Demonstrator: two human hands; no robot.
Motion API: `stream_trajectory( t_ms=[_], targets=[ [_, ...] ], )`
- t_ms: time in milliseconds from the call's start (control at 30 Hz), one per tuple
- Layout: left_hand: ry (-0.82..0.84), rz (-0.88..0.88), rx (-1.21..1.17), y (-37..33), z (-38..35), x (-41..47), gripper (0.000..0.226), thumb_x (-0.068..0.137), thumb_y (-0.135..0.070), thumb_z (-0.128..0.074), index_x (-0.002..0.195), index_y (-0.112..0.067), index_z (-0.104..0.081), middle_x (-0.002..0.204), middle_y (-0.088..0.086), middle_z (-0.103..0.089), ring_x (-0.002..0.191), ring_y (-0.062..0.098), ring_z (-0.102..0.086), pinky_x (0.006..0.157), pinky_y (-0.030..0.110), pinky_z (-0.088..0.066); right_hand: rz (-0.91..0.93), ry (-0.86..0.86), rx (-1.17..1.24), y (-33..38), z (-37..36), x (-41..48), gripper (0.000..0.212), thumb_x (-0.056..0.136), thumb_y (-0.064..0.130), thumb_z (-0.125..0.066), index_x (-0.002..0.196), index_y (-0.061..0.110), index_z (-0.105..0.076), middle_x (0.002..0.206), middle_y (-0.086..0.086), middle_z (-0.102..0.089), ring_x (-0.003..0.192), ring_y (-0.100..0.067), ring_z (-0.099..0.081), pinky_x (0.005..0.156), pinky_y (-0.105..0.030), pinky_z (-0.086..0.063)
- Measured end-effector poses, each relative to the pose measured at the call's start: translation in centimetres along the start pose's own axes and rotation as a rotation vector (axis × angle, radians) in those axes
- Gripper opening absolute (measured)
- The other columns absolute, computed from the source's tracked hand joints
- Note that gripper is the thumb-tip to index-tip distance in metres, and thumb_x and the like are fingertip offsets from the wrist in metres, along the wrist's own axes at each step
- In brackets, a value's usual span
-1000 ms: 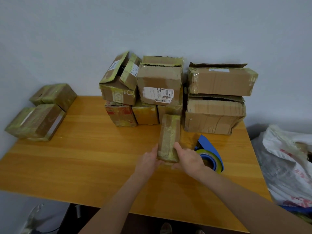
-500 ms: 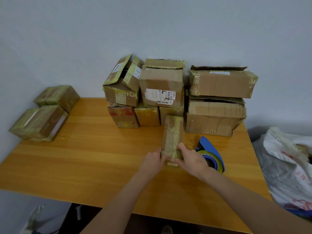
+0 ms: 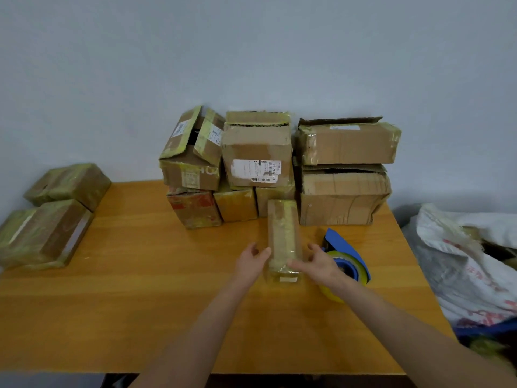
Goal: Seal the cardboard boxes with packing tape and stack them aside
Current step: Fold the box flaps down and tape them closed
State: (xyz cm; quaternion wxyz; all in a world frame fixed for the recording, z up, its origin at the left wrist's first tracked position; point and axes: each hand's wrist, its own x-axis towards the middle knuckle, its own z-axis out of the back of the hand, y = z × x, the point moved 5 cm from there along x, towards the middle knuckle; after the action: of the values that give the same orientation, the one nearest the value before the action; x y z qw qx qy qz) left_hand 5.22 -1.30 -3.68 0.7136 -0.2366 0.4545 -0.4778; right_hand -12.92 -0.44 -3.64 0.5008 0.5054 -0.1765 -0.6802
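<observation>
A narrow taped cardboard box (image 3: 282, 233) lies lengthwise on the wooden table (image 3: 140, 289), in front of the pile. My left hand (image 3: 251, 261) sits at the box's near left side, fingers relaxed, thumb tip touching its edge. My right hand (image 3: 319, 264) is at the near right side, its thumb laid across the box's top and its fingers beside the right wall. A blue tape dispenser (image 3: 347, 264) with a yellowish roll stands just right of my right hand, partly hidden by it.
A pile of several cardboard boxes (image 3: 257, 152), some with loose flaps, stands at the table's back against the wall. Two taped boxes (image 3: 47, 233) lie at the left edge. A white plastic sack (image 3: 461, 261) lies off the table's right side.
Both hands gripped the box's near end earlier. They have since slid apart to its sides, baring the near end. The box lies flat in nearly the same spot.
</observation>
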Motion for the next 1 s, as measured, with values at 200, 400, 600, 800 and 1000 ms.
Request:
stream_trajectory(
  t_ms=[200, 400, 600, 800, 1000],
  targets=[
    [0.167, 0.132, -0.201, 1.1, -1.7, -0.6, 0.065, 0.096, -0.044, -0.051, 0.149, -0.017, -0.028, 0.144, 0.006, -0.044, 0.122, 0.025, -0.050, 0.100, 0.037, -0.044, -0.062, 0.014, 0.151, 0.2, -2.0, -0.7, 0.080, 0.084, 0.048, -0.069, 0.148, 0.017, -0.031, 0.135, -0.002, -0.053, 0.118, -0.024, -0.054, 0.097, -0.043, -0.050],
    [0.000, 0.222, -0.415, 4.2, 0.9, -2.5, 0.043, 0.092, -0.034, -0.062, 0.123, -0.006, -0.057, 0.114, 0.010, -0.063, 0.099, 0.029, -0.065, 0.074, 0.037, -0.057, 0.012, 0.079, -0.005, 1.0, -4.5, -0.9, 0.071, 0.075, 0.030, -0.081, 0.134, 0.015, -0.045, 0.122, -0.002, -0.060, 0.105, -0.021, -0.060, 0.086, -0.038, -0.055],
    [-0.284, 0.265, -0.478, 7.4, 7.4, -7.2, 0.035, 0.089, -0.032, -0.066, 0.110, -0.006, -0.057, 0.105, 0.007, -0.063, 0.095, 0.024, -0.065, 0.073, 0.034, -0.058, 0.189, 0.273, -0.089, 5.3, -10.6, -2.5, 0.063, 0.076, 0.021, -0.081, 0.126, 0.011, -0.044, 0.121, -0.006, -0.056, 0.098, -0.018, -0.057, 0.066, -0.021, -0.050],
    [-0.519, 0.251, -0.526, 9.9, 15.2, -10.1, 0.030, 0.091, -0.030, -0.064, 0.111, -0.009, -0.057, 0.109, 0.010, -0.064, 0.095, 0.025, -0.064, 0.068, 0.034, -0.056, 0.331, 0.387, -0.111, 11.7, -17.2, -4.8, 0.063, 0.074, 0.020, -0.082, 0.126, 0.013, -0.047, 0.110, 0.001, -0.058, 0.099, -0.018, -0.062, 0.084, -0.037, -0.056],
    [-0.619, 0.174, -0.457, 10.6, 22.0, -9.8, 0.037, 0.089, -0.033, -0.064, 0.119, -0.010, -0.058, 0.105, 0.008, -0.067, 0.093, 0.023, -0.066, 0.072, 0.036, -0.058, 0.369, 0.431, -0.033, 17.0, -21.8, -4.6, 0.068, 0.076, 0.015, -0.081, 0.134, 0.009, -0.047, 0.115, -0.004, -0.061, 0.094, -0.017, -0.060, 0.069, -0.025, -0.052]
  ],
)
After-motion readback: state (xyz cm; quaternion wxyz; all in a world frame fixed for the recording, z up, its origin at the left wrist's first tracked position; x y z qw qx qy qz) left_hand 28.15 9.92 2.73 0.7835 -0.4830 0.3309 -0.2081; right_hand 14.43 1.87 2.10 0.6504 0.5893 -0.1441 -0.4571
